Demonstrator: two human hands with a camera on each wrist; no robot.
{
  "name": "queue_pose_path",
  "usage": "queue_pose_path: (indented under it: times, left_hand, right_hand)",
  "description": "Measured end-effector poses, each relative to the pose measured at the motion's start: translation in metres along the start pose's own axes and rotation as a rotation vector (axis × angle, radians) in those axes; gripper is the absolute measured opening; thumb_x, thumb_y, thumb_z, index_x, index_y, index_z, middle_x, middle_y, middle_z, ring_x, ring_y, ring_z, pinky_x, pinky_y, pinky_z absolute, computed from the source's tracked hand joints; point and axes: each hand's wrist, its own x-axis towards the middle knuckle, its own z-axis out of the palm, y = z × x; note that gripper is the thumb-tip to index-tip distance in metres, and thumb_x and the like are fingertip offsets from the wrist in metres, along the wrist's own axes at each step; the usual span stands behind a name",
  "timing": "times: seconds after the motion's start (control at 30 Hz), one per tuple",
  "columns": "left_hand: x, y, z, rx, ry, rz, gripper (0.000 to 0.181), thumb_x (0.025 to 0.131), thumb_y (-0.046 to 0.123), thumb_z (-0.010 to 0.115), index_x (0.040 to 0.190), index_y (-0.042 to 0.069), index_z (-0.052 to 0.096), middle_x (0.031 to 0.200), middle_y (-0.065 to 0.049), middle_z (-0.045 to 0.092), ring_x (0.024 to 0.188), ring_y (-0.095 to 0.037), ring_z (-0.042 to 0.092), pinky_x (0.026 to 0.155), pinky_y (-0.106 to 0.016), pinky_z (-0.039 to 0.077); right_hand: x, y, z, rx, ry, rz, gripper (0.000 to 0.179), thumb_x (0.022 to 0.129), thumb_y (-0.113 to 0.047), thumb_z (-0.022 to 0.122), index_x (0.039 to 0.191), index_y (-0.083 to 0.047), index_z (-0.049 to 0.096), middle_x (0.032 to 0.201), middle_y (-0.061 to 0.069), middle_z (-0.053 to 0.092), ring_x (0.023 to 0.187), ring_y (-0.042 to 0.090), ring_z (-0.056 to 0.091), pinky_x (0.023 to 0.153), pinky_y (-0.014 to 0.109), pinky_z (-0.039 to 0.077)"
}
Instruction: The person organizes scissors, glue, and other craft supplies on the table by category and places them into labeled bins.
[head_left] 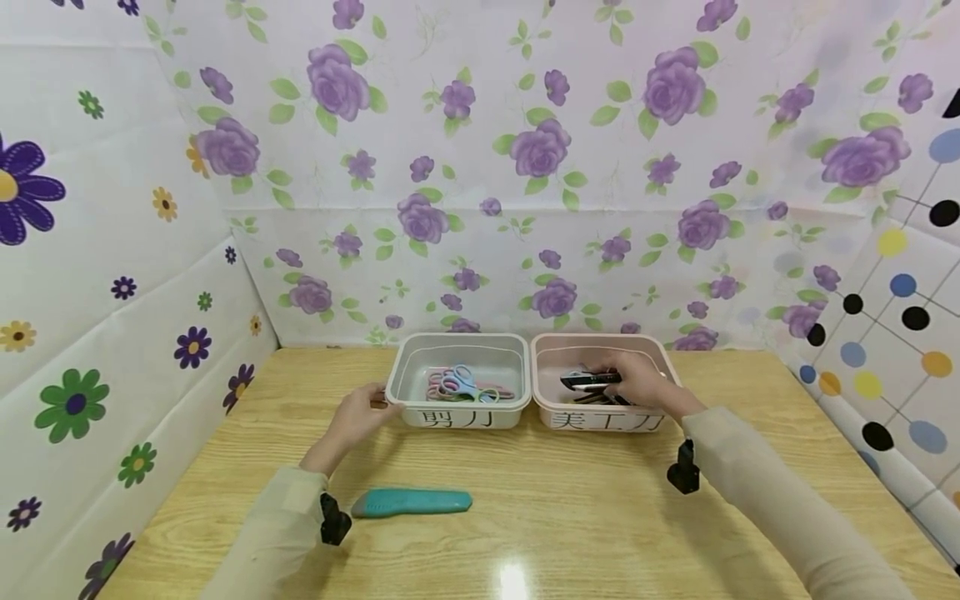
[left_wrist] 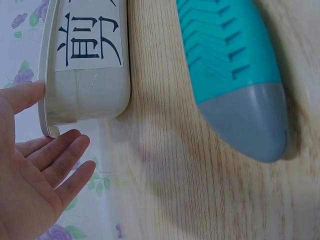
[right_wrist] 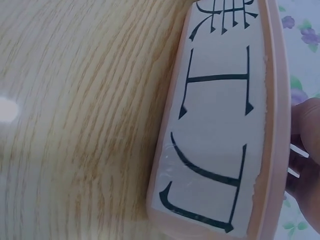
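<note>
A grey bin [head_left: 459,340] holds several scissors [head_left: 463,385] with light blue and pink handles. At its near left corner my left hand [head_left: 363,417] touches the rim with the thumb, the other fingers extended beside the corner. Right of it stands a pink bin [head_left: 543,408] containing several dark utility knives. My right hand [head_left: 636,380] reaches over its front rim, fingers bent, and grips a black utility knife [head_left: 581,379]. In the right wrist view the bin wall hides most of that hand. On the table in front lies a teal utility knife [head_left: 412,501] with a grey end.
Each bin carries a white label with black characters on its front. The wooden table [head_left: 570,500] runs back to a wall hung with flowered cloth [head_left: 487,250]. More patterned cloth hangs at left and right. Black wrist cameras [head_left: 684,468] sit at both sleeves.
</note>
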Motion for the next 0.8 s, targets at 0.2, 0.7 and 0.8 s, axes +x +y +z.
queue_pose_path:
  times: [0.2, 0.7, 0.8]
  left_hand:
    - [0.0, -0.001, 0.0, 0.0, -0.001, -0.003, 0.048, 0.085, 0.018, 0.063, 0.122, -0.01, 0.05, 0.107, -0.022, 0.061, 0.097, -0.034, 0.059, 0.082, -0.044, 0.049]
    - [0.002, -0.001, 0.0, 0.003, -0.006, 0.001, 0.05, 0.085, 0.021, 0.063, 0.123, -0.009, 0.049, 0.109, -0.022, 0.06, 0.098, -0.033, 0.059, 0.082, -0.043, 0.049]
    - [0.001, -0.001, 0.001, -0.005, -0.006, -0.001, 0.051, 0.085, 0.02, 0.063, 0.124, -0.009, 0.048, 0.11, -0.023, 0.06, 0.098, -0.033, 0.058, 0.082, -0.043, 0.049]
  right_hand:
    - [-0.003, 0.004, 0.0, 0.067, -0.003, 0.003, 0.034, 0.076, 0.001, 0.069, 0.109, 0.002, 0.063, 0.1, 0.014, 0.065, 0.089, 0.029, 0.06, 0.076, 0.043, 0.05]
    - [-0.009, -0.008, -0.029, 0.204, 0.063, 0.01, 0.03, 0.082, -0.014, 0.067, 0.108, 0.002, 0.063, 0.104, 0.018, 0.063, 0.091, 0.027, 0.06, 0.079, 0.041, 0.05]
    - [-0.01, -0.013, -0.03, 0.216, 0.089, -0.02, 0.03, 0.081, -0.014, 0.068, 0.106, 0.002, 0.064, 0.102, 0.017, 0.064, 0.089, 0.026, 0.061, 0.078, 0.04, 0.051]
